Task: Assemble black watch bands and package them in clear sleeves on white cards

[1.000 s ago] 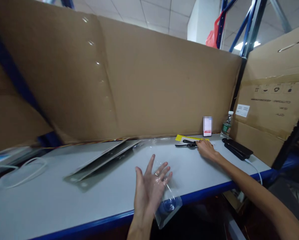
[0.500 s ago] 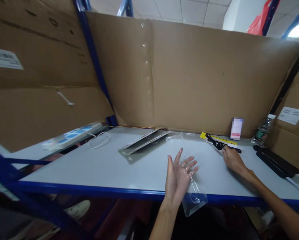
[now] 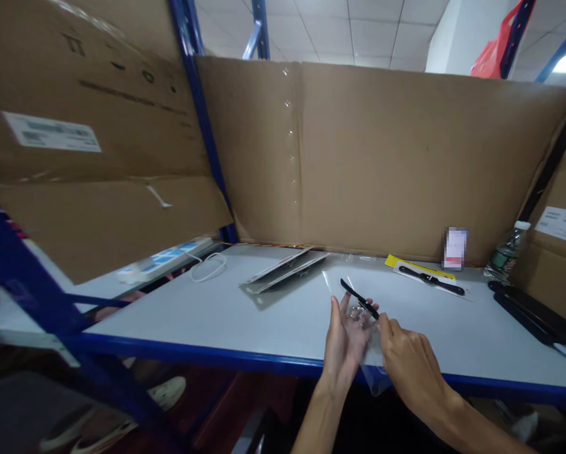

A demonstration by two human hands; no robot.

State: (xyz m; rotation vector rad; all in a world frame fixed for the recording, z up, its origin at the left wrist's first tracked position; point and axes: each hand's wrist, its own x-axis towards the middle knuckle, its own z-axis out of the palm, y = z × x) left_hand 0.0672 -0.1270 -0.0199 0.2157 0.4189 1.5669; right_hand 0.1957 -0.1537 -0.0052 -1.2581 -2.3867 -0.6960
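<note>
My right hand (image 3: 408, 353) pinches one end of a slim black watch (image 3: 361, 301) with its strap out straight, holding it just above my left hand. My left hand (image 3: 352, 334) is turned palm up, thumb raised and fingers loosely curled. A clear plastic bag (image 3: 376, 380) lies across those fingers and hangs over the table's front edge; how the fingers grip it is partly hidden. Another black watch (image 3: 432, 279) lies flat on a white card (image 3: 460, 293) at the back right, beside a yellow strip (image 3: 396, 260).
Two flat grey packs (image 3: 287, 271) lie left of centre on the white table (image 3: 193, 321). A phone (image 3: 454, 249), a bottle (image 3: 504, 252) and a black case (image 3: 533, 312) stand at right. A power strip (image 3: 167, 258) with a white cable is at left. Cardboard walls (image 3: 382, 164) enclose the table.
My right hand has lifted one black watch off the card and carried it left and nearer, over my left hand. The view has shifted a little, and the left fingers are more curled.
</note>
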